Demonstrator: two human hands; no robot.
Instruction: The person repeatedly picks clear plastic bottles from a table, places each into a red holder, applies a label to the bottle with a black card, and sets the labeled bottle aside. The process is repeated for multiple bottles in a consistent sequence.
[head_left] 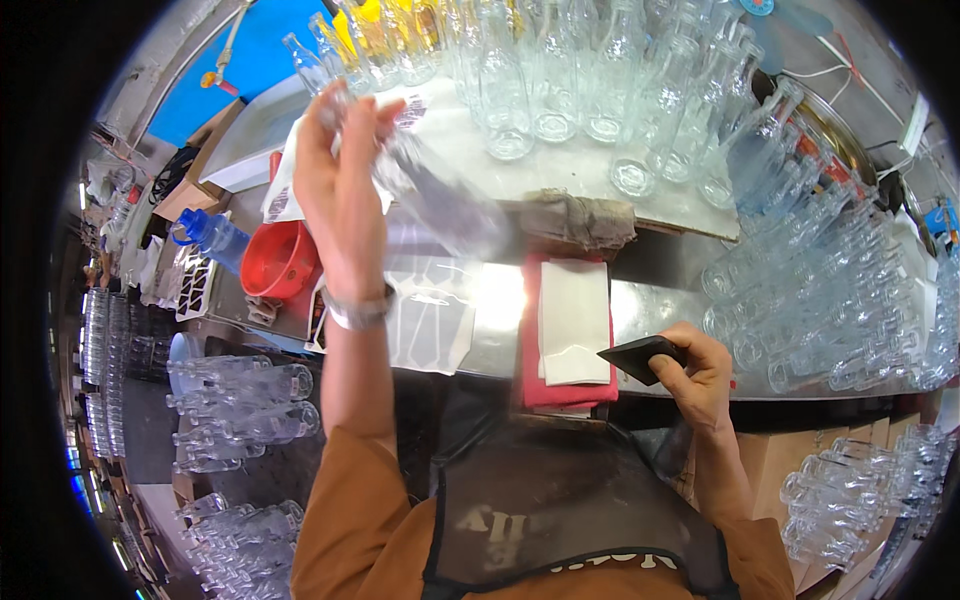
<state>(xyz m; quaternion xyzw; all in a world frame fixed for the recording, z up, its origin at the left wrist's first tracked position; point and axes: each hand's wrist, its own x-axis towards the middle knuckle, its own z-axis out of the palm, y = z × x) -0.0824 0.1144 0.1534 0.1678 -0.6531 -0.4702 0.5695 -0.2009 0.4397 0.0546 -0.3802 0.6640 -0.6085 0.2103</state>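
My left hand (345, 200) is raised at the left of the bench, its fingers closed round the neck of a clear glass bottle (445, 200). The bottle slants down to the right and is smeared by motion. Low on the right, my right hand (700, 375) pinches a flat black scraper-like piece (632, 357) between thumb and fingers. Its tip is at the edge of a stack of white sheets (575, 310), which lies on a folded red cloth (528, 370). Left of the stack lies a clear sheet (432, 315) with bottle-shaped outlines.
Clear bottles (505, 115) stand crowded on the raised white shelf (450, 110), with a rolled grey cloth (578, 222) at its edge. More bottles (830, 290) fill the right side. A red basket (275, 262) and blue-capped bottle (210, 235) stand left. Bottles (245, 400) are stacked lower left.
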